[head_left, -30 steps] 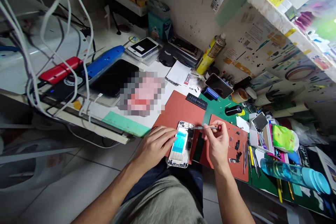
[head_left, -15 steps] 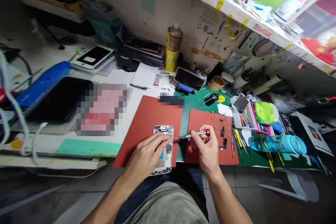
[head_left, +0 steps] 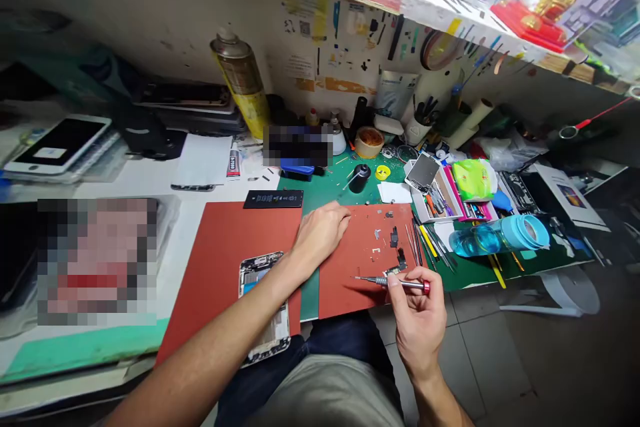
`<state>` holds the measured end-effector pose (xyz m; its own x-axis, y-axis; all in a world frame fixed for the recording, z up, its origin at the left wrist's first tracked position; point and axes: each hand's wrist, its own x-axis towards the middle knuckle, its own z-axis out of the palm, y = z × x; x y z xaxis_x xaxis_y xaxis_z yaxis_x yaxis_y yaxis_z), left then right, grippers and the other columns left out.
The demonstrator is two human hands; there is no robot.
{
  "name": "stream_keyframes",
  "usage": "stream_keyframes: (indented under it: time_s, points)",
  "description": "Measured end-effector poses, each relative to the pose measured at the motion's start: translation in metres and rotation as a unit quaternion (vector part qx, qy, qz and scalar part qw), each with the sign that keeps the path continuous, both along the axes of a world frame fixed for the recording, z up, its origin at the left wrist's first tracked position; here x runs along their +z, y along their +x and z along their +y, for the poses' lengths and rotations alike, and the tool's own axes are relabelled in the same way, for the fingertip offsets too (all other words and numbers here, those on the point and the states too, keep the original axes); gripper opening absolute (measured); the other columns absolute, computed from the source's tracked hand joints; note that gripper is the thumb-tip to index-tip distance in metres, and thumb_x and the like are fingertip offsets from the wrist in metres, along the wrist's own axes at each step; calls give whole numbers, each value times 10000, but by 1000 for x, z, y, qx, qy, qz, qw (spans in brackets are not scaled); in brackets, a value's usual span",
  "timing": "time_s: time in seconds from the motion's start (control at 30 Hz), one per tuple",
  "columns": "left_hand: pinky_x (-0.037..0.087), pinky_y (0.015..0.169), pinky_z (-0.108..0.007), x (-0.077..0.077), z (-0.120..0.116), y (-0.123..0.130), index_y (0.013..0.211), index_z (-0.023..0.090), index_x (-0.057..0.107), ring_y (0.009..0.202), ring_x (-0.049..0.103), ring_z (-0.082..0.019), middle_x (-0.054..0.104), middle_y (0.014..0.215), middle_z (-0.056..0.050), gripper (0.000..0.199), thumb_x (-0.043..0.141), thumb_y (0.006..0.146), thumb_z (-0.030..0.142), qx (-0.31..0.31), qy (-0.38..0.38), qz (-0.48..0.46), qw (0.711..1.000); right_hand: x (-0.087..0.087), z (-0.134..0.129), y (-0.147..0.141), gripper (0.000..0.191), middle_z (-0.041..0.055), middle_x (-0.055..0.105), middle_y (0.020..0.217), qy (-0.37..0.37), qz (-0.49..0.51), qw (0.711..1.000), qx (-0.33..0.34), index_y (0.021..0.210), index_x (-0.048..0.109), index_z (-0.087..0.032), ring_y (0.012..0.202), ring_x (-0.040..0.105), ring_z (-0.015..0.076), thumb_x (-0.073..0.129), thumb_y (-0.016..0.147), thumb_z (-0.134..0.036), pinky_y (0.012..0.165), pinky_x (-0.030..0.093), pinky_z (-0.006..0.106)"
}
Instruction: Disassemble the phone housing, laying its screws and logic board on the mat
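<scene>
My right hand (head_left: 420, 310) grips a slim precision screwdriver (head_left: 407, 283) with a red end cap. Its tip points left, above the right-hand red mat (head_left: 345, 287). Across the bench reaches my left hand (head_left: 323, 230), its bent fingers close together at that mat's upper left edge. Whatever is in its fingertips is too small or hidden to make out. An opened phone housing (head_left: 260, 265) lies on the left red mat (head_left: 220, 247), partly covered by my left forearm. Small dark phone parts (head_left: 395, 237) are scattered on the right mat.
A black phone battery (head_left: 273, 199) lies at the left mat's top edge. Tweezers and pens (head_left: 430, 243), a blue water bottle (head_left: 500, 237) and a parts box (head_left: 440, 203) stand right. Behind are a spray can (head_left: 243, 80) and a tape roll (head_left: 369, 142). A shelf (head_left: 415, 20) overhangs.
My left hand has left the phone housing and moved up and right to the right mat. The screwdriver has drawn away to the right in my right hand. The view has turned right.
</scene>
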<state>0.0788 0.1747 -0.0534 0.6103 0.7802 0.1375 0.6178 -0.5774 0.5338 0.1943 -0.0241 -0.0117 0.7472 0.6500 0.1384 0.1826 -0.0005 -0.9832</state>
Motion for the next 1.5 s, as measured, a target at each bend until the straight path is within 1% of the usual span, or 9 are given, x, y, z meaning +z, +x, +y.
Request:
stream_keyframes:
  time_s: [0.1, 0.3, 0.53, 0.87, 1.0, 1.23, 1.37, 1.43, 1.5]
  points:
    - [508, 689, -347, -3, 3, 10, 1055, 236, 816, 873, 738, -255, 778, 1041, -82, 277, 539, 1063, 256, 2, 9, 37, 999, -3, -2, 5, 283, -23, 686, 785, 3, 12, 1000, -7, 989, 608, -238, 621, 705, 127, 840, 916, -383, 571, 588, 211]
    - [477, 665, -355, -4, 3, 14, 1092, 255, 813, 844, 722, -254, 752, 1018, -73, 314, 503, 1088, 305, 11, 26, 82, 996, -9, 1, 12, 306, -8, 726, 775, 18, 36, 999, -23, 997, 592, -241, 623, 739, 159, 846, 909, -387, 572, 616, 247]
    - [451, 633, -355, -2, 3, 15, 1082, 260, 824, 789, 703, -248, 727, 971, -69, 336, 492, 1096, 314, 9, 32, 106, 994, -12, 4, 23, 324, -29, 692, 729, 25, 62, 997, -44, 999, 578, -239, 561, 676, 130, 860, 894, -358, 542, 586, 227]
    - [476, 672, -327, -1, 0, 5, 1205, 238, 782, 898, 698, -237, 734, 1106, -81, 352, 443, 1111, 262, -12, 19, 100, 995, -13, 3, 34, 363, -19, 697, 759, 16, 82, 994, -69, 1012, 568, -240, 562, 667, 126, 879, 876, -369, 545, 586, 231]
    - [484, 697, -336, -3, -1, 4, 1301, 253, 747, 918, 688, -242, 721, 1145, -78, 376, 439, 1092, 206, -21, 12, 99, 995, -12, 4, 29, 356, -20, 681, 757, 18, 58, 997, -57, 1009, 571, -240, 590, 677, 138, 871, 883, -383, 555, 583, 236]
    - [510, 729, -337, -4, -5, 1, 1313, 220, 752, 931, 694, -243, 721, 1139, -86, 390, 442, 1080, 178, -30, 5, 69, 997, -7, 2, 24, 309, -29, 686, 759, 21, 39, 999, -29, 1024, 577, -244, 596, 672, 126, 843, 920, -362, 566, 582, 215]
    - [548, 788, -339, 1, -4, -10, 1307, 204, 748, 943, 717, -236, 736, 1122, -81, 347, 468, 1103, 233, -25, 12, 8, 1000, -1, 1, 22, 292, -17, 708, 783, 23, 30, 999, -11, 1039, 582, -244, 649, 726, 146, 834, 931, -344, 593, 611, 223]
    - [560, 821, -332, 11, -7, -25, 1250, 203, 763, 938, 726, -220, 744, 1084, -67, 314, 486, 1112, 258, -19, 21, -34, 999, 3, 1, 20, 289, -12, 717, 793, 23, 21, 999, -8, 1046, 588, -241, 674, 749, 156, 834, 933, -339, 610, 626, 231]
    - [565, 855, -320, 22, -18, -48, 1163, 200, 776, 931, 731, -200, 751, 1044, -53, 282, 509, 1117, 279, -7, 36, -78, 996, 6, 3, 17, 283, -8, 726, 801, 26, 5, 1000, -8, 1052, 600, -234, 673, 759, 155, 837, 931, -331, 607, 626, 223]
